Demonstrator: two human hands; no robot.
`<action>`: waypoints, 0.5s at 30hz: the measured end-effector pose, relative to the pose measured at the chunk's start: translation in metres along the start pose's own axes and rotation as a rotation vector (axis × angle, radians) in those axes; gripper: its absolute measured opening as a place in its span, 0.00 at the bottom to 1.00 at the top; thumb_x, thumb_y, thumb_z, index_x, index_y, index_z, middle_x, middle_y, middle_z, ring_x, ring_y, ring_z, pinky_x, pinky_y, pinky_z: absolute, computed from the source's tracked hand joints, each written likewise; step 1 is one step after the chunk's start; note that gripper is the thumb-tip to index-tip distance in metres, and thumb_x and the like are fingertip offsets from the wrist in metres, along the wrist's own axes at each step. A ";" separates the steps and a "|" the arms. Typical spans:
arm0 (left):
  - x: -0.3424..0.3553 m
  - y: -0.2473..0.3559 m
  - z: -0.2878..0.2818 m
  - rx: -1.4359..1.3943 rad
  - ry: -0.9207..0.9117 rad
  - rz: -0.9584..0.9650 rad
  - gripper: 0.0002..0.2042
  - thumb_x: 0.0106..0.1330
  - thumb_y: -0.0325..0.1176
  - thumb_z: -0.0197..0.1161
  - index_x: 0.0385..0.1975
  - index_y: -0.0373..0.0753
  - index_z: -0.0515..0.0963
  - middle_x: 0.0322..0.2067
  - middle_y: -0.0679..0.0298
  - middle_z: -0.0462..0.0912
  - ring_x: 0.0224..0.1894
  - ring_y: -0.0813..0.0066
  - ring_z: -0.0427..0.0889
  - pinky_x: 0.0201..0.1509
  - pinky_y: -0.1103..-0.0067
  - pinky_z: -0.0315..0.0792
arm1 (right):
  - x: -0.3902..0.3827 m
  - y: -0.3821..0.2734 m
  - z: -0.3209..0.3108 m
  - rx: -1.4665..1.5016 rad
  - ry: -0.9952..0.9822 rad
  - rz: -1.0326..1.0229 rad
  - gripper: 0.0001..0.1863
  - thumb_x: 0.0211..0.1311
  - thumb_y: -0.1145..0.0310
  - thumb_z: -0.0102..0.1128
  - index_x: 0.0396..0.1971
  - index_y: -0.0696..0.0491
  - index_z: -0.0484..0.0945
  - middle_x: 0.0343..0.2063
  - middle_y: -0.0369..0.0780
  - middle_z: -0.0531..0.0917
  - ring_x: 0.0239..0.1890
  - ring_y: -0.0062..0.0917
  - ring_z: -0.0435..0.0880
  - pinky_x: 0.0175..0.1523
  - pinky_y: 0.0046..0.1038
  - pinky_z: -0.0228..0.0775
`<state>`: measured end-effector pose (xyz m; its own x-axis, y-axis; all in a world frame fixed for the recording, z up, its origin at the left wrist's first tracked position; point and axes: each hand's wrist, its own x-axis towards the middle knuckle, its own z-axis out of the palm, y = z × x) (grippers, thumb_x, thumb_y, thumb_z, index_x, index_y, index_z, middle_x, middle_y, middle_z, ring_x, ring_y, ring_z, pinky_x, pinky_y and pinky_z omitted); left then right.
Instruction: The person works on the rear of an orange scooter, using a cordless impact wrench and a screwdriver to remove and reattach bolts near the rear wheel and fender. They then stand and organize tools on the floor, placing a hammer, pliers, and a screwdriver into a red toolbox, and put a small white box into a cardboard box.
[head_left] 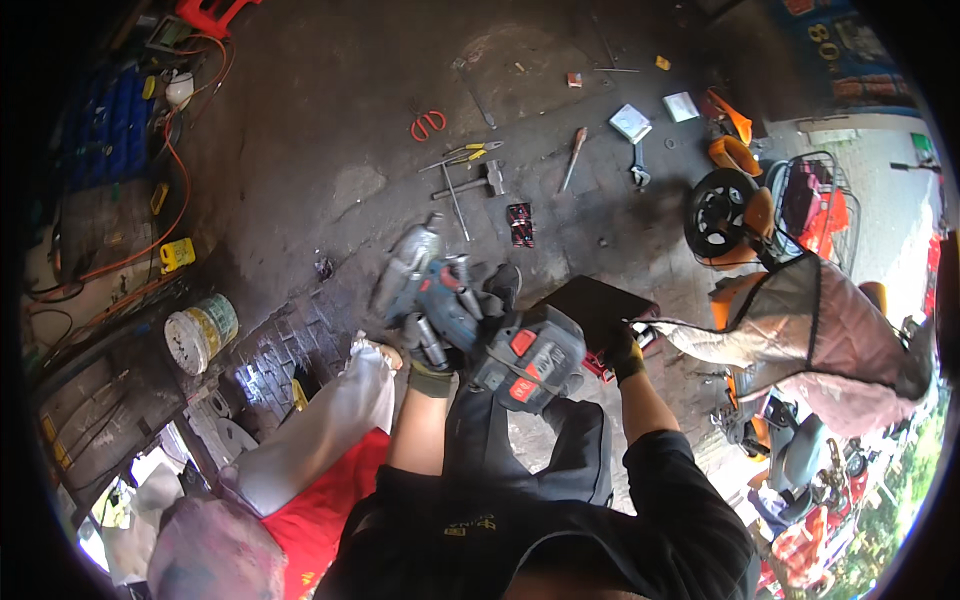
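My left hand (433, 372), in a dark glove, is wrapped round a cordless impact wrench (440, 300). The wrench has a grey nose, and its black and red battery (530, 360) faces up toward me. Metal sockets (430, 343) show beside the tool, close to the hand; what bears them is hidden. My right hand (626, 358), also gloved, closes on the near right edge of a dark, flat case (598, 306). Red parts show under that edge, and some fingers are out of sight. A dark shoe shows between wrench and case.
On the floor ahead lie a hammer (485, 181), pliers (470, 152), red-handled scissors (428, 124), a screwdriver (574, 158) and an adjustable wrench (639, 168). A scooter with a quilted cover (800, 310) stands right. A bucket (200, 333) and a person in red (325, 510) are left.
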<state>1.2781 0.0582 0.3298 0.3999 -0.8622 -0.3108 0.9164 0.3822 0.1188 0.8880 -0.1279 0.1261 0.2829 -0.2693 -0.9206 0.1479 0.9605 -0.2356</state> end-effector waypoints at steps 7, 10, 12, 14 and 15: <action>-0.096 0.090 0.021 0.191 -0.008 0.324 0.45 0.74 0.68 0.45 0.80 0.37 0.55 0.75 0.44 0.66 0.66 0.36 0.76 0.72 0.45 0.71 | -0.020 -0.015 0.092 -1.200 -0.206 -0.059 0.18 0.76 0.69 0.58 0.62 0.46 0.80 0.47 0.33 0.88 0.49 0.28 0.87 0.55 0.36 0.82; -0.132 0.125 0.041 0.100 0.167 0.395 0.43 0.73 0.64 0.51 0.78 0.37 0.58 0.72 0.43 0.70 0.63 0.37 0.78 0.67 0.47 0.74 | -0.016 -0.034 0.142 -1.414 -0.429 -0.357 0.19 0.77 0.65 0.60 0.64 0.49 0.80 0.57 0.36 0.86 0.57 0.24 0.84 0.62 0.31 0.77; -0.153 0.149 0.067 0.061 0.025 0.452 0.42 0.73 0.61 0.55 0.78 0.37 0.59 0.73 0.40 0.66 0.64 0.36 0.78 0.67 0.46 0.74 | -0.032 -0.031 0.188 -1.790 -0.089 -0.584 0.24 0.70 0.59 0.67 0.63 0.46 0.81 0.52 0.42 0.89 0.54 0.37 0.87 0.58 0.37 0.79; -0.170 0.175 0.094 -0.048 -0.209 0.489 0.41 0.77 0.60 0.50 0.80 0.36 0.55 0.77 0.33 0.56 0.69 0.32 0.74 0.71 0.42 0.72 | -0.056 -0.037 0.240 -1.844 -0.160 -0.509 0.33 0.60 0.52 0.75 0.63 0.50 0.81 0.55 0.46 0.89 0.57 0.41 0.87 0.61 0.41 0.78; -0.175 0.184 0.107 -0.053 -0.195 0.498 0.42 0.77 0.60 0.52 0.81 0.37 0.54 0.78 0.32 0.54 0.70 0.32 0.73 0.72 0.42 0.72 | -0.065 -0.045 0.261 -1.911 -0.256 -0.398 0.35 0.59 0.51 0.76 0.64 0.50 0.81 0.55 0.48 0.89 0.59 0.42 0.87 0.62 0.42 0.77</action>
<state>1.3781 0.2438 0.5071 0.7864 -0.6159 -0.0476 0.6148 0.7728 0.1577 1.1104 -0.1718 0.2777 0.6304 -0.2857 -0.7218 -0.7649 -0.3871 -0.5148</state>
